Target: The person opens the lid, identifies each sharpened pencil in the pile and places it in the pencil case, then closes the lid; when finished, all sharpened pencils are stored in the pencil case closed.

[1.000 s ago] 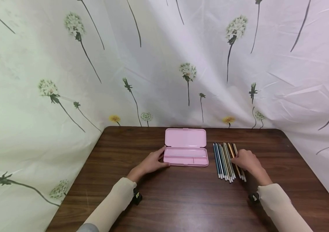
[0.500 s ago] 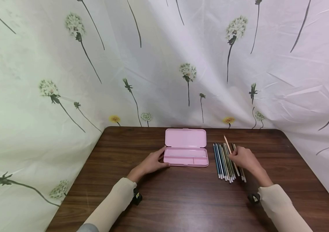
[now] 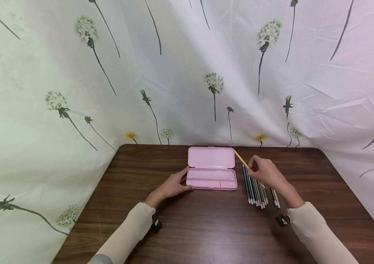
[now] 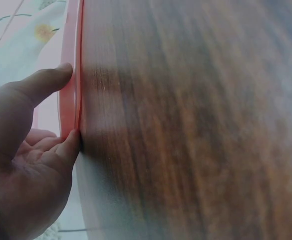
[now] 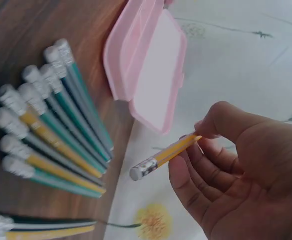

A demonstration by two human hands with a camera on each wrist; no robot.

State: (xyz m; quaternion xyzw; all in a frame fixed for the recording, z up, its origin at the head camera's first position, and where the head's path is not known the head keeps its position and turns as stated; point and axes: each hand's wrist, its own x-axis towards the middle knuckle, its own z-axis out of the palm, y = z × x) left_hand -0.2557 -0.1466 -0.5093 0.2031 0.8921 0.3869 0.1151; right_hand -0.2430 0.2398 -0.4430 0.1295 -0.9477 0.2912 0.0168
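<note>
A pink pencil case (image 3: 211, 183) lies with its lid back, its shallow compartments showing no pencils. My left hand (image 3: 173, 183) holds it by the left end, thumb at the front corner and fingers along the short side. In the left wrist view the thumb (image 4: 53, 82) touches the pink wall. Between thumb and fingers, my right hand (image 3: 266, 171) pinches a yellow pencil (image 3: 240, 158), raised over the pencil row and slanting toward the lid. The right wrist view shows its white eraser end (image 5: 145, 169) sticking out of the grip.
Several green, dark and yellow pencils (image 3: 254, 192) lie side by side right of the case, eraser ends toward me. A few more pencils (image 3: 275, 198) lie slightly apart, partly under the right hand. Behind the brown wooden table (image 3: 200, 227) hangs a flowered cloth (image 3: 180, 73).
My right hand has picked the yellow pencil out of the row, lifted it and carried it left toward the case. The left hand and the case have stayed in place.
</note>
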